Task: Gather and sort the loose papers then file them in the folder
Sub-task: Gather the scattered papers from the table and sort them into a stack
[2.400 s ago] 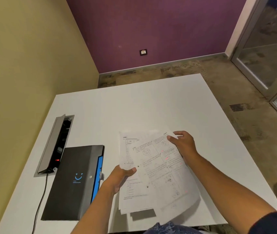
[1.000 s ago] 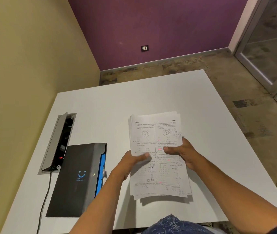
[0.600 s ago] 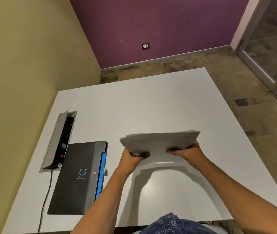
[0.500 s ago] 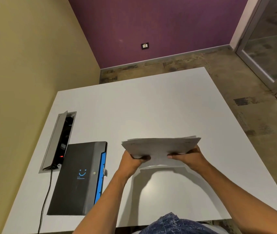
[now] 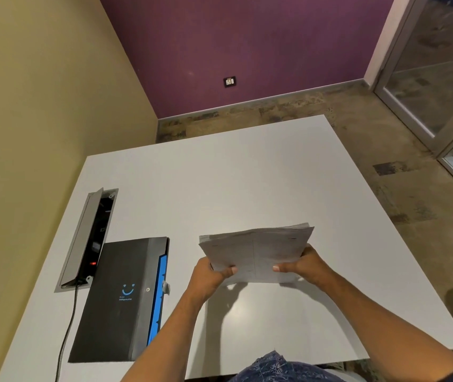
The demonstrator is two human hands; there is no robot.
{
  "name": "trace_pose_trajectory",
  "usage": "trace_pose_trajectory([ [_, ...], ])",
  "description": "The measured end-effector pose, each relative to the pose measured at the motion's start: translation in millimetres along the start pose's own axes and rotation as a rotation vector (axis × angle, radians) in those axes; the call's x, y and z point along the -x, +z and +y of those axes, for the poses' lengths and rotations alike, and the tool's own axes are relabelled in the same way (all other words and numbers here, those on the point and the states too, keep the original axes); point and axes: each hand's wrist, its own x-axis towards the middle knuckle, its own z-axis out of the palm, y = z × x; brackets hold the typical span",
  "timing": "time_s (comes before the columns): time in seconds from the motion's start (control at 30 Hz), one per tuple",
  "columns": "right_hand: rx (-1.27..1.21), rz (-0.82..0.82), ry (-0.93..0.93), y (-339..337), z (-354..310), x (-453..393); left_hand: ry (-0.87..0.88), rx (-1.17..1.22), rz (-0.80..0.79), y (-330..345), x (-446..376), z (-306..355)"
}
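I hold a gathered stack of printed papers point(image 5: 255, 249) upright on its lower edge above the white table point(image 5: 247, 177), its face tilted toward me. My left hand point(image 5: 208, 274) grips the stack's lower left side and my right hand point(image 5: 302, 264) grips its lower right side, thumbs on the front. A black folder point(image 5: 120, 299) with a blue inner edge and a blue smile mark lies closed on the table, to the left of my left arm.
An open cable box point(image 5: 87, 238) is set into the table at the left, with a black cable point(image 5: 66, 326) running toward the near edge. A yellow wall stands to the left, a purple wall at the back, and a glass door point(image 5: 440, 73) at the right.
The spread sheets were pulled together into one stack, then tipped up from lying flat to standing on edge. Both hands shifted to the stack's lower sides.
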Motion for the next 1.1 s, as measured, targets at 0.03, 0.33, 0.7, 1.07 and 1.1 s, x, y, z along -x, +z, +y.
trace_pose_trajectory([
  [0.03,-0.003,-0.005,0.002,-1,1,-1,-0.011,-0.010,-0.014,1,1,-2],
  [0.33,-0.060,-0.058,-0.032,1,7,-8,-0.038,-0.107,-0.022,17,-3,5],
  [0.7,-0.191,0.118,-0.034,1,12,-11,-0.188,0.144,0.066,22,-12,7],
  [1.07,0.061,0.210,0.030,19,24,-19,-0.241,-0.011,0.110,22,-10,-1],
  [1.1,0.080,0.230,0.047,19,29,-19,-0.248,-0.055,0.105,23,-8,-5],
])
